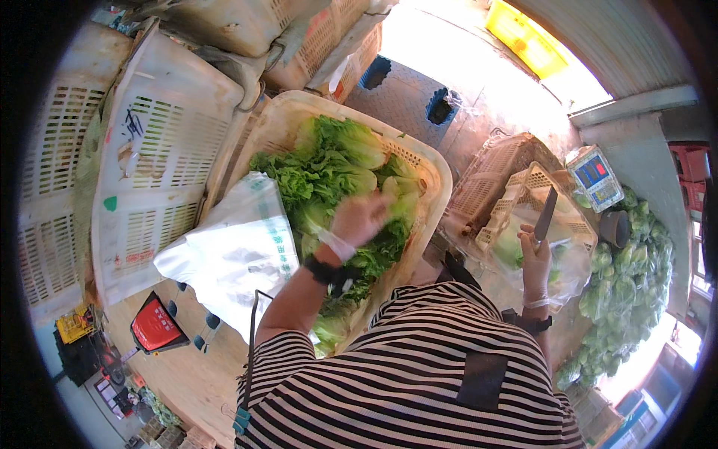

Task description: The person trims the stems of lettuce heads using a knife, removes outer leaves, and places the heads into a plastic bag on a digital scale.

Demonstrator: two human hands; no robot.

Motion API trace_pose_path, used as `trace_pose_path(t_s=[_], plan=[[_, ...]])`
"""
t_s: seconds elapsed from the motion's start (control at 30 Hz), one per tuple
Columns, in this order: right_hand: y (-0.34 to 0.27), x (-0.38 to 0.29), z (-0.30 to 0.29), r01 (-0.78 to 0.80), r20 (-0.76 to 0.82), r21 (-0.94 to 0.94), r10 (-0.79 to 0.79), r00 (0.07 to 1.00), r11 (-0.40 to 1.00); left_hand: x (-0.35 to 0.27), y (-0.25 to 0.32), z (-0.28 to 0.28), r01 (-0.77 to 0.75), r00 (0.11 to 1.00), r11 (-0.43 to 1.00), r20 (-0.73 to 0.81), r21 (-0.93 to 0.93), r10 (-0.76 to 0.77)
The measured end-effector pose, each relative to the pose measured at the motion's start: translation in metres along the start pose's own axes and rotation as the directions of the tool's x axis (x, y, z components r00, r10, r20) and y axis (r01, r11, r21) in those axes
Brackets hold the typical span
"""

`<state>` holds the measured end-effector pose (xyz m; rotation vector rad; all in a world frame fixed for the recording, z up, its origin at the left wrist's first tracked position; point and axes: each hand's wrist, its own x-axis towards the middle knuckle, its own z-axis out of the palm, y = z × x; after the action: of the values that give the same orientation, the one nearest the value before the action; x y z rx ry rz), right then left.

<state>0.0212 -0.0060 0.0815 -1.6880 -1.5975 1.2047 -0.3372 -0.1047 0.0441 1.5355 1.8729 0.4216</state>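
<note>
A large plastic crate (440, 168) in front of me holds several heads of leafy green lettuce (336, 146). My left hand (362, 219) is over the lettuce, blurred, so its finger shape and any contact are unclear. To the right, my right hand (534, 264) grips a knife (545, 216) with its broad blade pointing up and away from me. Thin clear glove material shows on both hands, and each wrist carries a dark band. Below the knife hand is a smaller yellowish crate (496, 221) lined with a clear plastic bag (566, 283), with some greens inside.
A white plastic sheet (230, 258) drapes over the big crate's left side. Tall stacked crates (162, 151) stand at left. Beyond the right crate is a digital scale (594, 177) beside a heap of bagged green vegetables (628, 280). A red dustpan (160, 325) is at lower left.
</note>
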Motion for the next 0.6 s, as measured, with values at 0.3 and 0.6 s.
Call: trace_pose_path(t_s=[0.3,0.6], plan=[[0.005,-0.001,0.002,0.088,-0.067,0.060,-0.084,0.994,0.994,0.059,-0.046,0.005,0.006,0.973,0.710,0.158,0.705,-0.166],[0.015,-0.006,-0.009,0.090,-0.087,0.033,-0.087,0.992,0.995,0.049,-0.043,-0.023,-0.045,0.963,0.754,0.228,0.655,-0.141]])
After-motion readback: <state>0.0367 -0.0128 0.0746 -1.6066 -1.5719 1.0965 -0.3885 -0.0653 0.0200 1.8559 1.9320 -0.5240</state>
